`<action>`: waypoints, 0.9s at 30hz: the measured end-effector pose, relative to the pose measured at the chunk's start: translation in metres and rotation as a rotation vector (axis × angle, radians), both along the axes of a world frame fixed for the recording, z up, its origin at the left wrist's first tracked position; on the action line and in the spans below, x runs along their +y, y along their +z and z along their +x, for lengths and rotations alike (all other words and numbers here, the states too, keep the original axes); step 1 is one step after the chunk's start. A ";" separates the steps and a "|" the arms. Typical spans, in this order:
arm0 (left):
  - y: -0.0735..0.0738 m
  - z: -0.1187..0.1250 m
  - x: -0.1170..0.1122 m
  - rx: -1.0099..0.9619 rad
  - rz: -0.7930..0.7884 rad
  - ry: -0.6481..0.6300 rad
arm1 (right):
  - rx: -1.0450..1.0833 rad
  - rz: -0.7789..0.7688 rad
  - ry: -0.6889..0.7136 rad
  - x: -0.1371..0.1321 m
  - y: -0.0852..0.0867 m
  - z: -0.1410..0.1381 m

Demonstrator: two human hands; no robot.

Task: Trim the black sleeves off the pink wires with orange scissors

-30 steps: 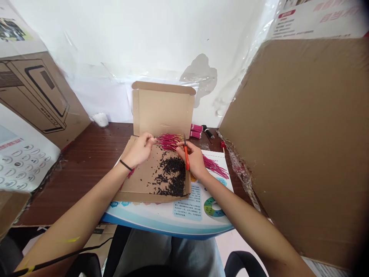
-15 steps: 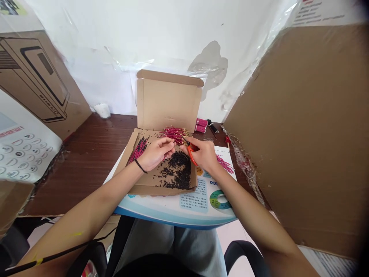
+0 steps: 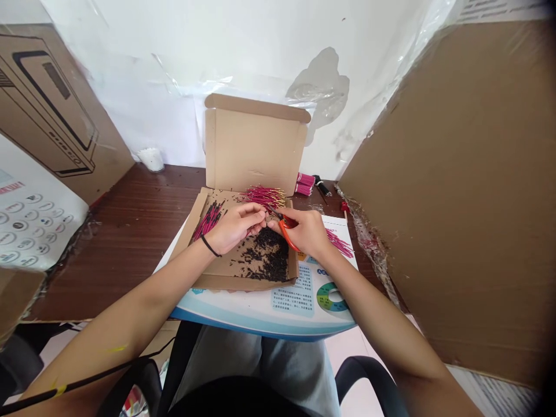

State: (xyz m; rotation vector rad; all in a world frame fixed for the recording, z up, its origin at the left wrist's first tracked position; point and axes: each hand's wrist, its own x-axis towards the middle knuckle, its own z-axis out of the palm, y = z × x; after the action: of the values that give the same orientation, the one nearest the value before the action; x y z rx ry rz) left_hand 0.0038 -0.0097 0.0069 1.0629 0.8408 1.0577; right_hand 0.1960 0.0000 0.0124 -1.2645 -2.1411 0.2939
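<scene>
Head view: left hand point(image 3: 237, 227) over an open cardboard box point(image 3: 254, 147), fingers pinched together, apparently on a thin pink wire, though the wire is too small to be sure of. Right hand point(image 3: 305, 233) closed around orange scissors point(image 3: 287, 236), blade tips just beside the left fingertips. Step in hand, by the look of it: snipping wire ends over the box. Gold-tipped pink wires point(image 3: 263, 197) in a loose fan just past both hands; more pink wires point(image 3: 209, 220) lying in the box by the left wrist; black scraps point(image 3: 269, 259) heaped in the box below the hands. Further pink wires point(image 3: 339, 244) on a printed sheet point(image 3: 299, 295) to the right; bundled wires point(image 3: 305, 184) on the worktop point(image 3: 130, 231) behind the box. Next move calling for the pinched wire held steady between the blades.
</scene>
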 end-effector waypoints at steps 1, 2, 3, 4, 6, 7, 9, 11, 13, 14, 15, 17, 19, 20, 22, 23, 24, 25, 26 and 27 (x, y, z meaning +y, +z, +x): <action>0.000 0.000 0.000 0.002 0.005 0.005 | 0.002 0.001 0.013 0.000 0.000 0.000; -0.001 0.000 0.000 0.004 0.010 0.007 | 0.000 0.002 0.023 -0.001 0.000 0.000; -0.001 -0.001 0.001 0.007 0.015 0.008 | -0.006 -0.001 0.028 -0.001 0.000 -0.001; -0.002 -0.001 0.001 0.011 0.021 0.005 | -0.015 -0.003 0.029 -0.001 0.000 -0.001; -0.002 -0.001 0.001 0.012 0.033 -0.005 | -0.036 -0.010 0.027 -0.001 0.000 -0.002; -0.003 -0.001 0.001 0.011 0.039 -0.008 | -0.050 -0.014 0.030 -0.001 0.000 -0.002; -0.003 -0.001 0.001 0.011 0.047 -0.012 | -0.079 -0.021 0.034 0.000 0.001 -0.002; -0.003 -0.001 0.001 0.020 0.054 -0.009 | -0.106 -0.031 0.030 0.000 0.002 -0.001; -0.003 -0.001 0.000 0.041 0.056 -0.005 | -0.125 -0.050 0.022 0.000 0.004 0.000; -0.003 -0.001 0.000 0.048 0.056 -0.007 | -0.130 -0.063 0.019 0.001 0.004 0.000; -0.002 -0.001 0.000 0.050 0.056 -0.007 | -0.130 -0.076 0.021 0.001 0.005 0.000; -0.001 0.000 0.000 0.027 0.049 -0.002 | -0.116 -0.100 0.035 0.002 0.005 0.000; -0.001 0.001 0.000 -0.023 0.032 0.031 | -0.076 -0.124 0.058 0.002 0.005 0.000; -0.001 0.001 0.000 -0.047 0.019 0.056 | -0.047 -0.139 0.068 0.002 0.004 -0.001; 0.000 0.000 0.001 -0.084 -0.026 0.091 | 0.024 -0.169 0.071 0.002 0.003 -0.002; 0.000 0.000 0.001 -0.098 -0.054 0.098 | 0.059 -0.183 0.069 0.001 0.003 -0.003; 0.000 0.000 0.001 -0.108 -0.081 0.094 | 0.088 -0.196 0.066 0.000 0.003 -0.004; 0.001 0.000 0.000 -0.116 -0.103 0.083 | 0.111 -0.206 0.063 -0.001 0.004 -0.004; 0.001 0.000 0.000 -0.121 -0.116 0.071 | 0.128 -0.213 0.063 -0.001 0.004 -0.004; 0.001 0.000 -0.001 -0.122 -0.121 0.062 | 0.137 -0.219 0.065 -0.002 0.004 -0.004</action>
State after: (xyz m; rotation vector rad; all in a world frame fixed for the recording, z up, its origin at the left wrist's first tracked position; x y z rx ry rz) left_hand 0.0035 -0.0102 0.0078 0.8667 0.8331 1.0984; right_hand 0.1916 -0.0017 0.0167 -1.2560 -2.0777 0.6391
